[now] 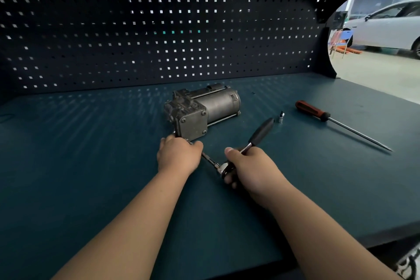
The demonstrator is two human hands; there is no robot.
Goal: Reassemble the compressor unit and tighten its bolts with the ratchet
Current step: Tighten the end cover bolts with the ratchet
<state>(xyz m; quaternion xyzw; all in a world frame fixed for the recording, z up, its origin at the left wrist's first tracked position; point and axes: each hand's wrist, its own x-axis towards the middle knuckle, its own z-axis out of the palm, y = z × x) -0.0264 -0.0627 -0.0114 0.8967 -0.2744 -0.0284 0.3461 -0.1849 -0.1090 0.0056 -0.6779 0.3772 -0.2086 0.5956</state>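
Observation:
The grey metal compressor unit lies on its side in the middle of the dark blue-green workbench, its square bolted end cover facing me. My left hand curls round the near lower corner of that cover and the front end of the ratchet's extension bar. The ratchet has a black handle that points up and to the right. My right hand grips it at its chrome head and lower shaft. The tip of the extension at the compressor is hidden by my left hand.
A small chrome socket stands just right of the ratchet handle. A long screwdriver with a red and black handle lies further right, blade toward the bench's right edge. A perforated panel closes the back. A white car stands beyond.

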